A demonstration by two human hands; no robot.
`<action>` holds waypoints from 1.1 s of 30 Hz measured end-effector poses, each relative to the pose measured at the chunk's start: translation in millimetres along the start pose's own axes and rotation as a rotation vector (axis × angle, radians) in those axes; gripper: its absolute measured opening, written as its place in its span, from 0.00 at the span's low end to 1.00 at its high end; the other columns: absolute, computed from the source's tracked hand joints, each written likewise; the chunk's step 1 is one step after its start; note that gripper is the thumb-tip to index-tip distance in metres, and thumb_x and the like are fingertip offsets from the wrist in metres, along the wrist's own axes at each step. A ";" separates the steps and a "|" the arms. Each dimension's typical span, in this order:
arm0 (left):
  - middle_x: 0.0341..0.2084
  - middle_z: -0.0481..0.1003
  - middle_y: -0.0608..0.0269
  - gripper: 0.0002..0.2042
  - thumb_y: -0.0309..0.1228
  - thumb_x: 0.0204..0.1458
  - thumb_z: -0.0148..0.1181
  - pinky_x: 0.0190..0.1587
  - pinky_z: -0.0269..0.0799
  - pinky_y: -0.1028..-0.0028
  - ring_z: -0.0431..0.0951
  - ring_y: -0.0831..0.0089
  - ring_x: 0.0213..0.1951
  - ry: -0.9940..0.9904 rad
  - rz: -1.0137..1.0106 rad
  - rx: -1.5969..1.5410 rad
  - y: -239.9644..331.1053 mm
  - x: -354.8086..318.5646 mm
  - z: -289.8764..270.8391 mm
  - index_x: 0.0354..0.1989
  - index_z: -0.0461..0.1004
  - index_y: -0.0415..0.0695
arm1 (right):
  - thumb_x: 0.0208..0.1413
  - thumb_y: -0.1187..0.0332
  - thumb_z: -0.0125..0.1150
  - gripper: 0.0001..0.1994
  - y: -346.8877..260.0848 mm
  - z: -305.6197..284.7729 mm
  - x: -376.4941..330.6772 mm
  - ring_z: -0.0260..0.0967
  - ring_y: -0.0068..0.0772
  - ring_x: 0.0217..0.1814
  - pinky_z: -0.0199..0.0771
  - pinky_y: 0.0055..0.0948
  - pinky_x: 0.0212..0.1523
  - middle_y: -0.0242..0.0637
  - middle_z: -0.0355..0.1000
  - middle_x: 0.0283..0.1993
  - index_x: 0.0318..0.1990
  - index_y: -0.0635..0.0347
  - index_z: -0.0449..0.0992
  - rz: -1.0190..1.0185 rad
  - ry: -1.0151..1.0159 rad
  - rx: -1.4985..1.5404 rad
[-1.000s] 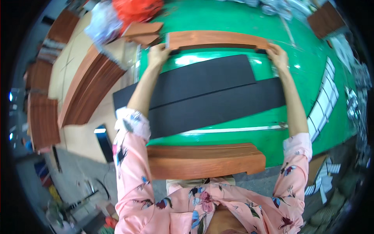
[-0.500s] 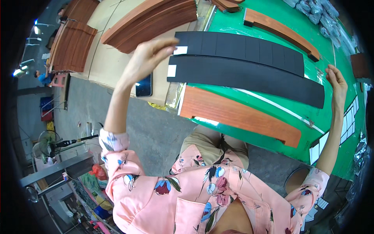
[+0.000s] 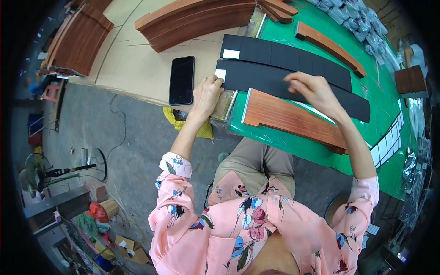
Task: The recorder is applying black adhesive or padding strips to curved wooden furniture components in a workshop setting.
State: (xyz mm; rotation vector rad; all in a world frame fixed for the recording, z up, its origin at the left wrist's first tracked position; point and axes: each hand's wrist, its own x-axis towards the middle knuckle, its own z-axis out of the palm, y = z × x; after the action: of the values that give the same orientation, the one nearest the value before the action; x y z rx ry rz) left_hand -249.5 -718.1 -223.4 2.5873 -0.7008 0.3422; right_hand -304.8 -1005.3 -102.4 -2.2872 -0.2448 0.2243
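Observation:
Two long black strips lie side by side on the green table. The far black strip (image 3: 284, 55) carries crosswise lines and a white label (image 3: 231, 54); the near black strip (image 3: 256, 78) is plain, with a white label (image 3: 220, 74). My left hand (image 3: 206, 97) has its fingers closed at the left end of the near strip, beside that label. Over the middle of the same strip hovers my right hand (image 3: 316, 91), fingers curled together; whatever they hold, if anything, is hidden. Nearer me, a reddish-brown wooden piece (image 3: 288, 118) lies partly behind my right forearm.
Left of the strips, a black phone (image 3: 182, 80) lies on cardboard (image 3: 137, 59). Curved wooden pieces (image 3: 197, 23) are stacked behind it. Another wooden piece (image 3: 330, 48) lies at the far side, with plastic-wrapped bundles (image 3: 339, 16) beyond. White labels (image 3: 389, 140) lie at right.
My left hand has come down and right to the near strip's left end. My right hand has swung left from the table's right side to over that strip. The view has shifted.

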 end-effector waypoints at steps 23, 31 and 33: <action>0.26 0.72 0.68 0.07 0.19 0.45 0.59 0.34 0.67 0.83 0.70 0.82 0.29 -0.066 -0.475 -0.812 0.4 1.9 -34.4 0.34 0.72 0.36 | 0.50 0.69 0.55 0.16 2.8 50.0 108.7 0.67 0.44 0.48 0.68 0.36 0.50 0.43 0.70 0.45 0.48 0.58 0.71 -0.443 -0.214 -0.164; 0.31 0.74 0.59 0.22 0.17 0.48 0.56 0.38 0.70 0.83 0.73 0.80 0.34 -0.315 -0.321 -1.251 77.4 12.2 -98.1 0.52 0.58 0.39 | 0.40 0.70 0.56 0.18 -59.8 45.9 24.4 0.67 0.29 0.34 0.73 0.26 0.26 0.29 0.69 0.29 0.43 0.52 0.74 -0.913 0.212 -0.522; 0.31 0.74 0.59 0.22 0.18 0.48 0.56 0.38 0.70 0.82 0.73 0.79 0.35 -0.359 -0.297 -1.272 91.8 10.3 -103.2 0.52 0.57 0.39 | 0.40 0.70 0.56 0.18 -60.1 39.1 4.1 0.67 0.29 0.34 0.73 0.26 0.27 0.29 0.69 0.29 0.43 0.53 0.74 -0.896 0.238 -0.569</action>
State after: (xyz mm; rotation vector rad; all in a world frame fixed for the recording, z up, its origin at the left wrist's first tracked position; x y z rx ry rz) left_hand -301.6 -745.2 -98.0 1.4627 -0.3963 -0.5304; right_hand -316.4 -937.1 -83.6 -2.4515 -1.2858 -0.6460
